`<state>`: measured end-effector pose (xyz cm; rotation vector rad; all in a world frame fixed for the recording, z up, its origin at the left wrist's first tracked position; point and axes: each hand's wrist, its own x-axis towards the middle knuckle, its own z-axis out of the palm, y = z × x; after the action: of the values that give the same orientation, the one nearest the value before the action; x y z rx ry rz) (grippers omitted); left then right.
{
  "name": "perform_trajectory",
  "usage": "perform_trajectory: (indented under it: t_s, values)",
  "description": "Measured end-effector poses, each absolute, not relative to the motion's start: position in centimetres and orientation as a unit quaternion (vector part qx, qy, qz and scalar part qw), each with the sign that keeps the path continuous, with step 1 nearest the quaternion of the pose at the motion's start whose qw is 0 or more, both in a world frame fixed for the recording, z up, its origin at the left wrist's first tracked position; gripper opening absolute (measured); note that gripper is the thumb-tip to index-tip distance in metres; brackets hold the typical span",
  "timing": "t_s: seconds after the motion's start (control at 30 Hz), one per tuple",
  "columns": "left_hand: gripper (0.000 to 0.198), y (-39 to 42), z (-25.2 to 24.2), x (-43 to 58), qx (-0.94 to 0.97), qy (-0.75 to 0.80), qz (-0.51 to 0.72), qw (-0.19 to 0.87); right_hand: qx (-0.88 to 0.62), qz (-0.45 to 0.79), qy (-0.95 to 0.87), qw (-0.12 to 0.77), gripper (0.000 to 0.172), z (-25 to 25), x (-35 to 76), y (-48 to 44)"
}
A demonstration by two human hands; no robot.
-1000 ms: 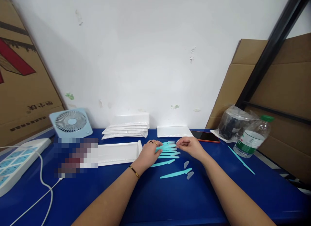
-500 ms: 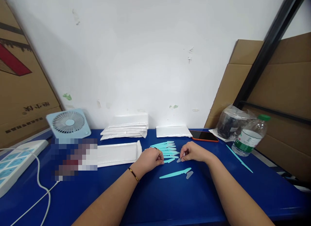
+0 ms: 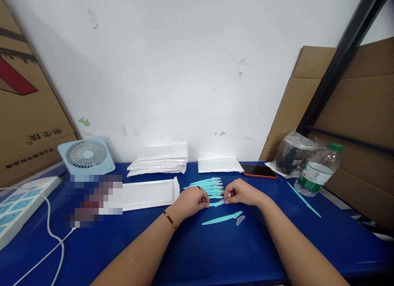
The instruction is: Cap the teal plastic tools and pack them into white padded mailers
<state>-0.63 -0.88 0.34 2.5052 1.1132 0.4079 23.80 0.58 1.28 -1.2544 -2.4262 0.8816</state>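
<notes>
My left hand [image 3: 191, 202] is closed on the handle of a turquoise eyebrow razor [image 3: 215, 204], whose head points right. At that head, the fingers of my right hand [image 3: 243, 192] pinch a small translucent blade cap [image 3: 223, 201]; how far it sits over the blade I cannot tell. Several like razors [image 3: 211, 182] lie side by side just behind, partly covered by my left hand. Closer to me rests one more razor [image 3: 220, 219], with a loose translucent cap [image 3: 240, 220] beside its tip.
An open white tray-like packet [image 3: 147, 194] lies left, with stacked white packets [image 3: 158, 165] behind. Another white packet [image 3: 220, 165] and a phone [image 3: 259, 171] are near the wall. A single razor [image 3: 303, 200], bottle [image 3: 317, 173], fan [image 3: 88, 156] and power strip [image 3: 23, 206] flank the table.
My right hand has moved slightly left, bringing the cap from just off the razor's tip onto its head. My left hand has barely moved.
</notes>
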Motion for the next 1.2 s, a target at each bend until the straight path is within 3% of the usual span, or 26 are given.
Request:
perform_trajectory:
  t_s: [0.23, 1.2]
  values:
    - [0.013, -1.0, 0.5, -0.8, 0.887, 0.396, 0.148, 0.183, -0.426, 0.261, -0.854, 0.144, 0.018, 1.6, 24.2, 0.6]
    - [0.010, -0.8, -0.2, 0.3, 0.884, 0.397, 0.174, 0.177, -0.446, 0.305, -0.827, 0.153, 0.021, 1.2, 22.5, 0.4]
